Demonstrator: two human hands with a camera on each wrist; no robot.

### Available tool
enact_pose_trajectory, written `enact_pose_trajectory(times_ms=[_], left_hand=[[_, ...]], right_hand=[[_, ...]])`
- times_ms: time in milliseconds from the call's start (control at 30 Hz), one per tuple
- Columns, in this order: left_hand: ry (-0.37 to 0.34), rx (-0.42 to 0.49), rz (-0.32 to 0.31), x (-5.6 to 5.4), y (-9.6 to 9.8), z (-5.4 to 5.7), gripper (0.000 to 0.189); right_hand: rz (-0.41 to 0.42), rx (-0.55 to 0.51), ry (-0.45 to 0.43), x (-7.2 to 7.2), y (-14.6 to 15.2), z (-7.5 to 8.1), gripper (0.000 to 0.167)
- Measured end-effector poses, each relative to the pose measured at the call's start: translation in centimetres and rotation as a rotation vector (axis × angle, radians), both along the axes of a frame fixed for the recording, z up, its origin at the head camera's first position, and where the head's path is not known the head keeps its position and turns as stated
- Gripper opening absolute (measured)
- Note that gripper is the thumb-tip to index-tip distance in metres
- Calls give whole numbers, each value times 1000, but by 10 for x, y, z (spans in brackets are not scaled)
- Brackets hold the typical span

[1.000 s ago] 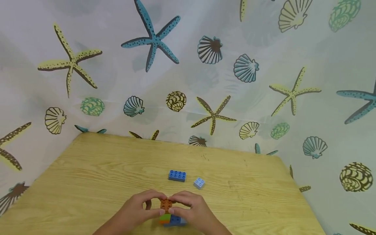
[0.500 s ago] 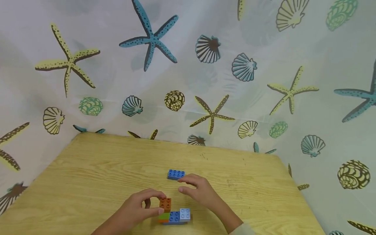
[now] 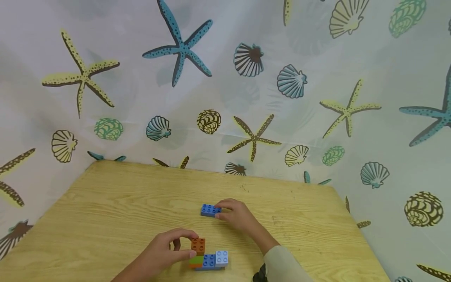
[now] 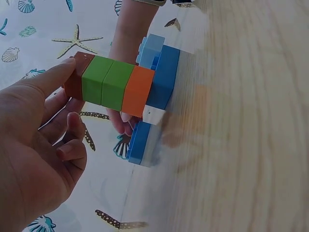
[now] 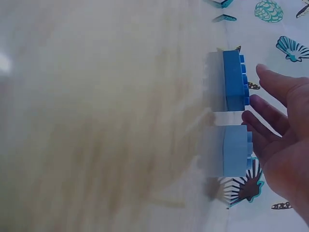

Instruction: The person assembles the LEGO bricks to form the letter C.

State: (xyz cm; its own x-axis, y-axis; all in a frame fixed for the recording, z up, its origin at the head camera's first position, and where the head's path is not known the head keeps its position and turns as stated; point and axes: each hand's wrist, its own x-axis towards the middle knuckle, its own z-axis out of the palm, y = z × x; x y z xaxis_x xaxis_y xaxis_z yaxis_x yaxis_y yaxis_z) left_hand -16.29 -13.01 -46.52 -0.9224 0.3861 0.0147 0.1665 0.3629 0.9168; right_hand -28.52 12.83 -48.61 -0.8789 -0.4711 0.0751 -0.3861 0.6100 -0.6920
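My left hand (image 3: 165, 250) pinches the reddish-brown brick (image 3: 198, 245) on top of a stack between thumb and fingers. In the left wrist view, two green bricks (image 4: 107, 84) and an orange brick (image 4: 138, 92) sit below it, joined to a blue brick (image 4: 164, 79). A light-blue brick (image 3: 222, 258) is on the blue one's other end. My right hand (image 3: 237, 215) reaches over the right end of a loose blue brick (image 3: 208, 210), thumb and fingers spread apart. A loose light-blue brick (image 5: 235, 152), seen beside that hand in the right wrist view, is hidden in the head view.
A wooden table (image 3: 134, 196) bears all the bricks. Behind it and at the sides hangs a pale cloth (image 3: 197, 90) printed with starfish and shells. A dark object (image 3: 260, 274) shows by the right sleeve (image 3: 285, 264).
My right hand has left the stack's top brick and moved away to the loose blue brick. My left hand has kept hold of the reddish-brown brick, almost still.
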Motion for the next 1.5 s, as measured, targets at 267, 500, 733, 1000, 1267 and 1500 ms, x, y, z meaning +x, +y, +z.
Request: enact_pose_trajectory(times_ms=[267,500,733,1000,1267,1500], left_hand=[[-42,9,11,2,-2,0,38],[-30,10,10,2,-5,-3,38],[-48,2,27,3,-6,-3,41],[-26,18,2,2,-4,-2,39],[-20,29,-7,1,-2,-3,36],[-33,33,-13,0,-2,-2,36]], right_hand=[[14,-17,-75,-15,-7,-10,27],[48,64,-49,-17,-15,-9,27],[85,164,37,-19,-18,-6,28],[78,119,37,-14,-12,-5,29],[104,117,72,-3,-7,0,32],[131,98,104,13,-2,9,33]])
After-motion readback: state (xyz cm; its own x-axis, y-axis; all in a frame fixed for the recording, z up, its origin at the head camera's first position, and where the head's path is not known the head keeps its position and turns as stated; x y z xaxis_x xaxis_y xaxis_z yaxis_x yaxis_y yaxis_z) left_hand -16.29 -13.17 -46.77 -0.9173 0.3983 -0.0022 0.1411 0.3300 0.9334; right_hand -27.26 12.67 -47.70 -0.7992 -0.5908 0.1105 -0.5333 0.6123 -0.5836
